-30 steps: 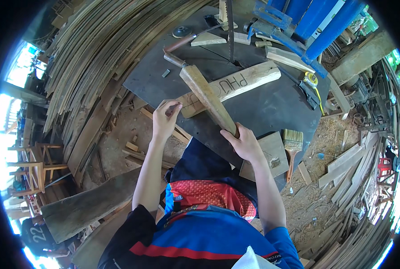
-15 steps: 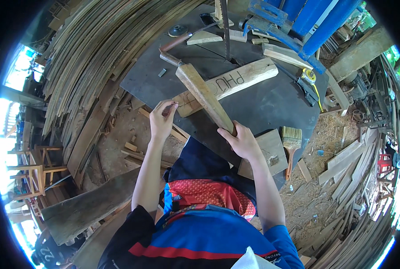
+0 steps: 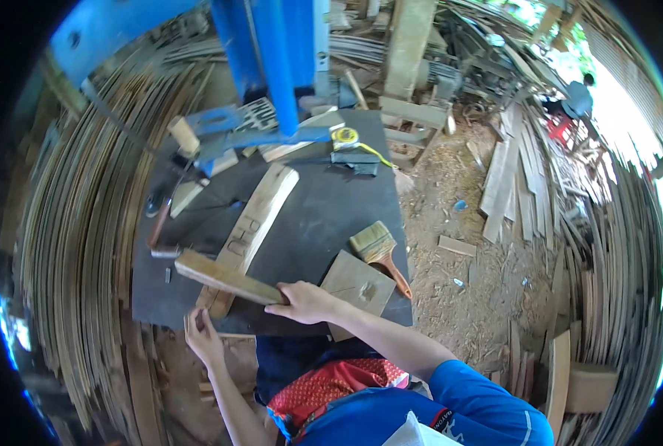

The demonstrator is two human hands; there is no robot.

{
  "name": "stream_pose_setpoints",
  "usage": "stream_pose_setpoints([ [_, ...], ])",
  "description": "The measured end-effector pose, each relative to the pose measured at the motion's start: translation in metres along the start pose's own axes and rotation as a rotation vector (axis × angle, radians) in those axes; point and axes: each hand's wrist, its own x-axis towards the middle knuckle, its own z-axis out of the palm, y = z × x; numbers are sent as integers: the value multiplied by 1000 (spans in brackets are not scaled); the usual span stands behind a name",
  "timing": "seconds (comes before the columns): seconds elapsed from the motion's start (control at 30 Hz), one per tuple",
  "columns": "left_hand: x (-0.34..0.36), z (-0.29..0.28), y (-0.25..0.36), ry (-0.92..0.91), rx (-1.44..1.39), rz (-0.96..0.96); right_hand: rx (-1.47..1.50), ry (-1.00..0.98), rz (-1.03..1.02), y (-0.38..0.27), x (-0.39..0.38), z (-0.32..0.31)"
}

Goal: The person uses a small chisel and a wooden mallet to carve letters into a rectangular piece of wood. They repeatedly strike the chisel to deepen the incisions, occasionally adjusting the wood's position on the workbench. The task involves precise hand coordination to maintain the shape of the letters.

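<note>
My right hand (image 3: 301,302) is closed around the near end of a squared wooden stick (image 3: 223,276). The stick lies crosswise over a pale plank (image 3: 261,215) with dark lettering on it. Beside the plank's near end is my left hand (image 3: 203,334), its fingers bent in and the thumb close to the fingertips; whatever they pinch is too small to make out. Near the stick's far end, a brown-handled tool (image 3: 160,223) with a metal end rests on the dark table (image 3: 316,215).
A flat wooden board (image 3: 353,290) and a wide paintbrush (image 3: 380,253) lie to the right. Farther back are a yellow tape measure (image 3: 345,137), offcuts and a blue machine (image 3: 272,74). Long stacked planks (image 3: 78,245) flank the left; a person (image 3: 575,99) is far right.
The view has swung to the right and lifted, so more of the blue machine and the yard shows. The right hand keeps its hold on the stick; the left stays by the plank's end.
</note>
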Motion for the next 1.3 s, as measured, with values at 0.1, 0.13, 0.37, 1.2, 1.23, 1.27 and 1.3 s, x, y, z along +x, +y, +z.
stream_pose_setpoints([
  [0.1, 3, 4, 5, -18, 69, 23, 14, 16, 2, 2, -3, -1],
  [0.13, 4, 7, 2, -20, 64, 15, 19, 13, 0, 3, -4, -4],
  [0.37, 3, 4, 2, 19, 123, 94, -136, 46, -61, -16, -17, -4],
  [1.2, -20, 24, -12, 241, -23, 51, -440, 96, -207, -62, -66, 16],
  [1.23, -18, 25, -13, 248, -23, 52, -467, 92, -210, -62, -66, 12],
  [1.27, -18, 26, -13, 256, -19, 51, -490, 85, -215, -63, -64, 9],
  [1.3, -19, 26, -13, 265, -14, 49, -514, 76, -220, -64, -64, 6],
])
